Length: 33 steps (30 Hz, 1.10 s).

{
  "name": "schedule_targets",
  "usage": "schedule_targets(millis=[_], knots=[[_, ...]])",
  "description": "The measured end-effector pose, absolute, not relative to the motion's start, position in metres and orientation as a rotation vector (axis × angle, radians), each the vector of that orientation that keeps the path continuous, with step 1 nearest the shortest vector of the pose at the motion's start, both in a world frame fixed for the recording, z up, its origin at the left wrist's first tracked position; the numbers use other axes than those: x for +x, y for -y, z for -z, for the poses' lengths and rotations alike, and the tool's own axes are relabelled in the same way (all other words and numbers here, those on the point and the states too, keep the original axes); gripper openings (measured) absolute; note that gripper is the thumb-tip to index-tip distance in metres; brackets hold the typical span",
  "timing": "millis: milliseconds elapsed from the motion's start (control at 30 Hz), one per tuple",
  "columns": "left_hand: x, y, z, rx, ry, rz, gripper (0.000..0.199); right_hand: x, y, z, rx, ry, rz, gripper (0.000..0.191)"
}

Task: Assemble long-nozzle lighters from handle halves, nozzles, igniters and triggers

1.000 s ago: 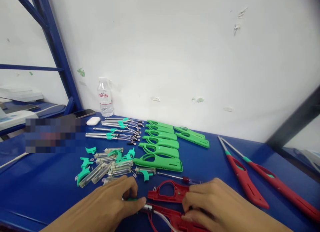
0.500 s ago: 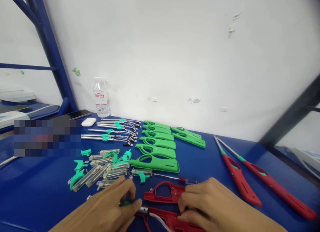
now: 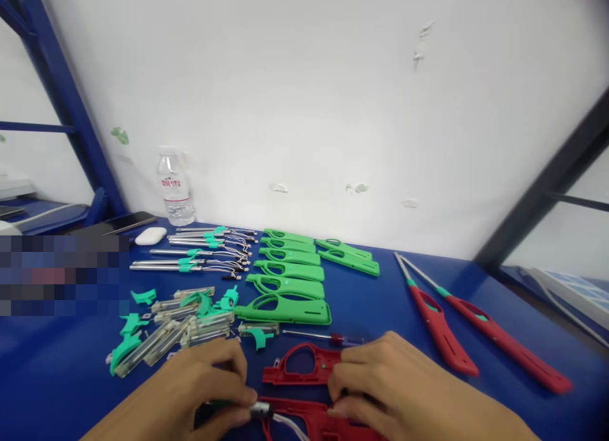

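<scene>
Two bare hands work over the part of a blue worktop [image 3: 364, 298] toward its near edge. The left hand [image 3: 209, 381] comes in from the lower left, palm down, wrist low and fingers curled; its thumb and forefinger pinch a metal tube [image 3: 258, 407] with a dark end, from which white wires [image 3: 291, 424] trail over the lower red shell [image 3: 316, 421]. The right hand [image 3: 375, 377] reaches in from the lower right, knuckles raised and fingers bent inward, covering the right ends of the lower shell and the upper red shell [image 3: 273, 375]. Its thumb and fingertips close on the lower one, though the exact grip is partly hidden. Just beyond lies a screwdriver [image 3: 337, 337]. Eight green shells [image 3: 285, 308] fill the middle, in a column of six and a pair. To their left are metal rods [image 3: 166, 265] with teal collars and, nearer, a jumble of clear tanks [image 3: 164, 342] and teal triggers [image 3: 124, 352]. At the far left, a clear bottle [image 3: 183, 211] stands upright, its label [image 3: 171, 184] showing two red Chinese characters, the second reading 雪, above a red line. Beside it are a white case [image 3: 151, 236] and a phone [image 3: 130, 221]. Two red lighters [image 3: 442, 332] lie slanted toward the right edge.
</scene>
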<state>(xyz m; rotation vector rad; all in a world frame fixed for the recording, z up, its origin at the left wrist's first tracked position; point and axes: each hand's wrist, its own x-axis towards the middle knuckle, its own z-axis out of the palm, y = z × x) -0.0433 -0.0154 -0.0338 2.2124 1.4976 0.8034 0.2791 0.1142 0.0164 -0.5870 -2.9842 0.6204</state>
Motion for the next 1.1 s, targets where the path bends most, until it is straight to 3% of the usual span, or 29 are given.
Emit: schedule_targets(millis=[233, 467, 567, 600, 667, 800, 1100], knots=[[-0.037, 0.015, 0.001, 2.137, -1.611, -0.689, 0.028, 0.279, -0.113, -0.017, -0.544, 2.973, -0.570, 0.017], [-0.031, 0.014, -0.002, 2.367, -1.569, -0.699, 0.030, 0.279, -0.114, -0.015, -0.541, 2.993, -0.548, 0.015], [-0.040, 0.016, 0.007, 2.479, -1.535, -0.696, 0.022, 0.279, -0.113, -0.015, -0.557, 3.000, -0.556, 0.015], [-0.045, 0.018, 0.013, 2.526, -1.533, -0.752, 0.023, 0.278, -0.113, -0.016, -0.569, 3.004, -0.560, 0.014], [-0.055, 0.023, 0.025, 2.539, -1.530, -0.729, 0.046, 0.277, -0.114, -0.017, -0.587, 3.017, -0.575, 0.014], [-0.064, 0.031, 0.040, 2.440, -1.496, -0.708, 0.063, 0.277, -0.114, -0.016, -0.603, 3.027, -0.594, 0.016], [-0.047, 0.026, 0.016, 2.363, -1.482, -0.596, 0.060, 0.281, -0.115, -0.010, -0.556, 3.013, -0.599, 0.021]])
